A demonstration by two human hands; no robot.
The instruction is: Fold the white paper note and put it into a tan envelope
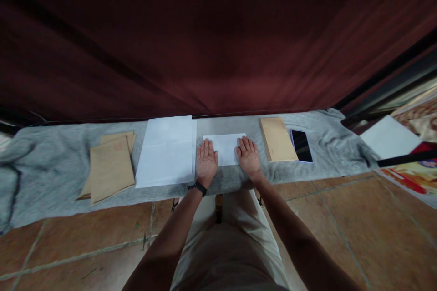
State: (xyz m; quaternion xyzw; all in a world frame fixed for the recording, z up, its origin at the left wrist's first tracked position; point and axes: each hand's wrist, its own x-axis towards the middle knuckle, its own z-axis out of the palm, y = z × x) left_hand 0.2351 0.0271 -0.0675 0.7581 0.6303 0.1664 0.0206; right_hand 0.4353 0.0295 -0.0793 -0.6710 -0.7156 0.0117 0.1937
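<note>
A small white sheet of paper (226, 148), which looks folded, lies flat on the grey cloth in front of me. My left hand (206, 159) rests flat on its left end, fingers stretched out. On its right end lies my right hand (248, 155), palm down with the fingers extended. Left of my left hand is a stack of larger white paper sheets (167, 152) with faint creases. Just right of my right hand sits a neat stack of brown envelopes (278, 138).
A grey cloth (54, 168) covers the narrow table. More brown envelopes (112, 168) overlap loosely at the left. A phone (302, 145) lies beside the right stack. Behind the table hangs a dark red curtain (218, 54). A white sheet (391, 136) is at far right.
</note>
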